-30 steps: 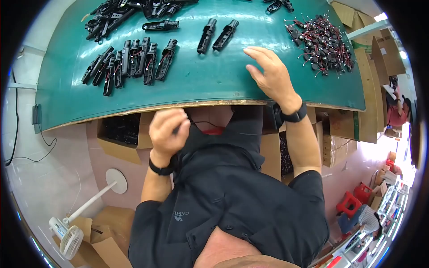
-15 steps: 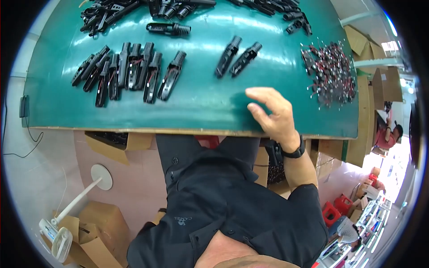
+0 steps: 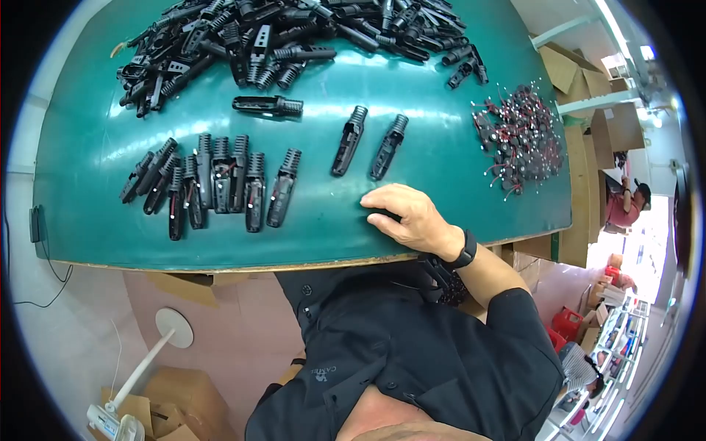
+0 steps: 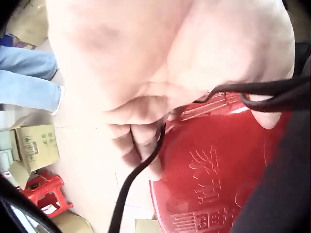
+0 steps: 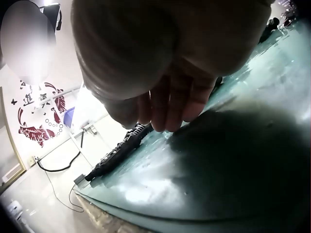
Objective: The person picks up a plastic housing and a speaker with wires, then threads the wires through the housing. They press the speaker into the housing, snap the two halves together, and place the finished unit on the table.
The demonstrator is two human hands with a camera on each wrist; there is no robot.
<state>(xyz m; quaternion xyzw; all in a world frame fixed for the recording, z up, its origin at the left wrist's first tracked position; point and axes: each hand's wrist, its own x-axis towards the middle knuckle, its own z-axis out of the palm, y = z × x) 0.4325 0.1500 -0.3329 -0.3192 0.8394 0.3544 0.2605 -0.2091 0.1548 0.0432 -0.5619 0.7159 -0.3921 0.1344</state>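
Our right hand (image 3: 408,217) bends loosely, empty, near the front edge of the worktop (image 3: 441,169); our left hand (image 4: 165,63) relaxes over a red seat (image 4: 209,155). Two black handles (image 3: 349,142) lie farther in; we should pinch gently.

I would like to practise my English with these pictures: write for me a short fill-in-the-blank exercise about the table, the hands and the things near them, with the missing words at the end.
1. The table is coloured ____.
2. Just beyond the right hand, ____ black ribbed parts lie side by side.
3. A black band circles the person's right ____.
4. In the left wrist view, the large seat behind the left hand is coloured ____.

Missing words: green; two; wrist; red.
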